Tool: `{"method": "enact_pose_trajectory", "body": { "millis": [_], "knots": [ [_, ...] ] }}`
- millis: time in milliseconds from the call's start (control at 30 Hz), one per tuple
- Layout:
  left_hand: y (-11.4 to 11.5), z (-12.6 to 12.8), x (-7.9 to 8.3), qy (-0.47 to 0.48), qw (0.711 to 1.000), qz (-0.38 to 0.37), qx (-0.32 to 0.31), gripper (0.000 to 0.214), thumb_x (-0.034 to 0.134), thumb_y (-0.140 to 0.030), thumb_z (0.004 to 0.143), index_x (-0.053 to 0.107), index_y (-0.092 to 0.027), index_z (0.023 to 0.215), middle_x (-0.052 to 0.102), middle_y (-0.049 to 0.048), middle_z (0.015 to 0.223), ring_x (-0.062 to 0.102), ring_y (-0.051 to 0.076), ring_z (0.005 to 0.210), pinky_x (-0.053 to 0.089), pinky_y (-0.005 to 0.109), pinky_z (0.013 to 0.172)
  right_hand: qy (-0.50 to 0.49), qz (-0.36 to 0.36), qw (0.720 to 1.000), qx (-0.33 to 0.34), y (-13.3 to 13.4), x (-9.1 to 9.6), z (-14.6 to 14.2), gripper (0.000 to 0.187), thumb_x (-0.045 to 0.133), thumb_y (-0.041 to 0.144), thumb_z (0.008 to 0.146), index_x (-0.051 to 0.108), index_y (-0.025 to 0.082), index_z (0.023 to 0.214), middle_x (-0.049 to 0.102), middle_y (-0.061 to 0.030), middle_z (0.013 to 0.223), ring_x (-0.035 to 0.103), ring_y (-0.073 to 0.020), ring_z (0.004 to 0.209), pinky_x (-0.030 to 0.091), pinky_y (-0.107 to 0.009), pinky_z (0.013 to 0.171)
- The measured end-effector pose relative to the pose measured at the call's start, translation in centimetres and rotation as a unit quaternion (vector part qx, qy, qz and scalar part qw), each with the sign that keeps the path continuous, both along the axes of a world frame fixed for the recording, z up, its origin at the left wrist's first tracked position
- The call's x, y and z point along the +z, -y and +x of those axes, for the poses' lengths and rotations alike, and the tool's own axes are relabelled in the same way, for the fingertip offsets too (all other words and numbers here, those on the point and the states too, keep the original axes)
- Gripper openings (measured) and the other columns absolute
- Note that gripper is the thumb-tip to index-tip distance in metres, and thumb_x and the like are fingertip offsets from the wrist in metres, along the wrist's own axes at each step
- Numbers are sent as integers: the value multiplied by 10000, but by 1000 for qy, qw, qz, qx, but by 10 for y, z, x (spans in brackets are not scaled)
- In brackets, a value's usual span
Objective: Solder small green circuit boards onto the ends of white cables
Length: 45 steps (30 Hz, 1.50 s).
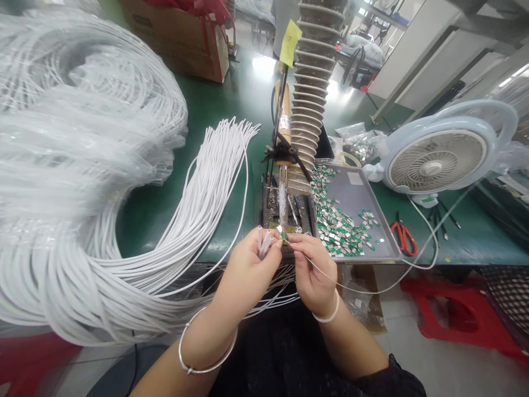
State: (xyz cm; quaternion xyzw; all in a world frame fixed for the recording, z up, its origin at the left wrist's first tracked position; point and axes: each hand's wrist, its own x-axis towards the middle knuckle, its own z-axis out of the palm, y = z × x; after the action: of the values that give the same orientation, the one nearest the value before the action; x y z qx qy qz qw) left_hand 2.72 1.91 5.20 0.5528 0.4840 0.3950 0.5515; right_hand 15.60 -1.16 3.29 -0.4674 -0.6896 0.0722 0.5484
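My left hand (pixel 257 256) is closed around several white cables (pixel 265 242), their cut ends sticking up. At its fingertips sits a small green circuit board with a metal connector (pixel 284 236), right under the tip of a soldering iron (pixel 283 190) clamped upright. My right hand (pixel 313 263) pinches a thin solder wire (pixel 318 268) whose end reaches toward the board. From there the wire trails right, past the table edge. The exact contact between iron, wire and board is too small to make out.
A large bundle of white cables (pixel 210 187) lies left, partly in plastic wrap. A grey tray (pixel 351 190) of loose connectors stands right, near red-handled cutters (pixel 404 237) and a fan (pixel 438 160). A ribbed hose (pixel 314 82) hangs behind the iron. Red stools stand below.
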Motion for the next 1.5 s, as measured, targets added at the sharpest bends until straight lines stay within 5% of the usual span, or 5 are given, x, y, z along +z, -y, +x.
{"method": "enact_pose_trajectory", "body": {
  "millis": [700,1300,1500],
  "knots": [
    [3,-1,12,-5,1000,7,8,63,506,-265,799,525,-206,788,587,5,796,565,163,747,437,273,660,15,19,1000,0,-2,1,-1,243,481,84,852,589,215,1025,663,-91,975,642,-195,940,561,-392,795],
    [26,-2,-17,-21,998,41,-45,200,411,-293,898,556,-200,796,598,30,773,567,165,725,456,289,700,12,-36,999,4,20,-6,7,219,439,100,857,578,196,996,658,-74,857,640,-175,813,556,-342,705],
    [32,-1,-23,-55,997,60,9,253,384,-285,901,617,-190,873,636,88,1021,601,202,917,461,326,836,37,-39,997,-54,23,-2,23,258,415,70,866,559,208,1029,634,-44,803,617,-153,737,529,-312,661]
  ]
}}
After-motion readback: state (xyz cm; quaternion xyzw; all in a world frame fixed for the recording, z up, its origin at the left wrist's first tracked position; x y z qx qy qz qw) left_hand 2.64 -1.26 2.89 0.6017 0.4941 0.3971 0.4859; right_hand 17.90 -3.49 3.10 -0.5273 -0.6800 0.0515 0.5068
